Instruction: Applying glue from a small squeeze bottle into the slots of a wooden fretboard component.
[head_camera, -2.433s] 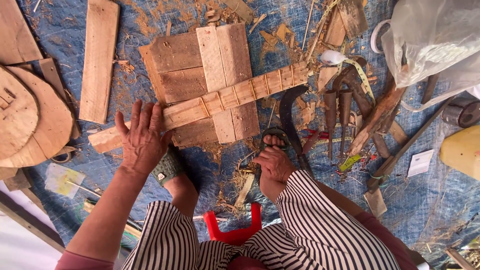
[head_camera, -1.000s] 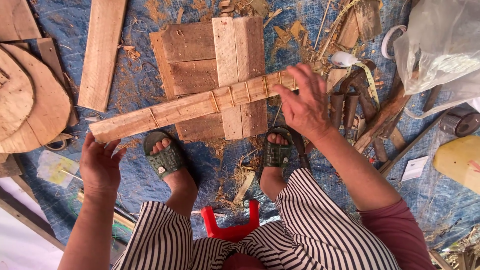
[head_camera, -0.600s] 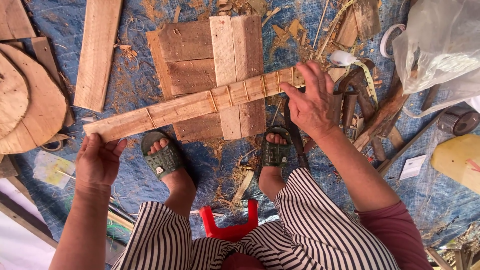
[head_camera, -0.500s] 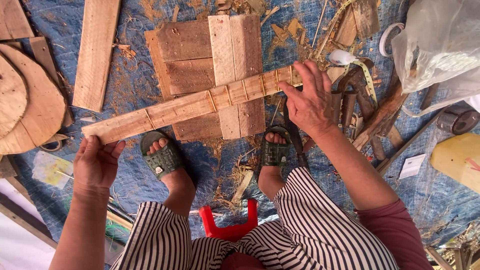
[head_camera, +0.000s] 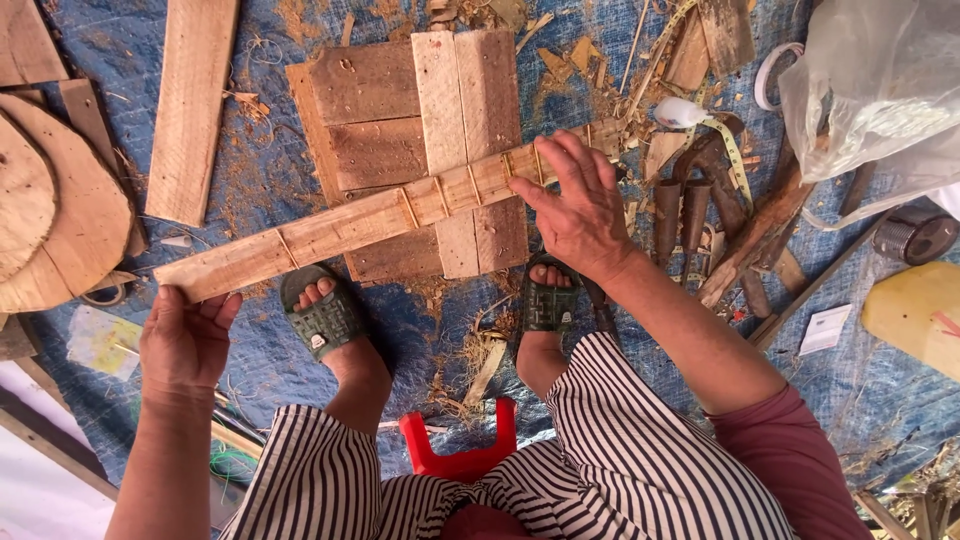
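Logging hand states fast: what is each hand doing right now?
Left hand: closed on the near end of the long pale wooden slat with cross marks.
Right hand: open, fingers spread, resting on the slat's far end.

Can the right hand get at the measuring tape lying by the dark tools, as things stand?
Probably yes. The right hand rests on the long wooden strip, and the measuring tape lies just beyond it on the blue tarp, uncovered. Nothing stands between them, though the hand would have to leave the strip.
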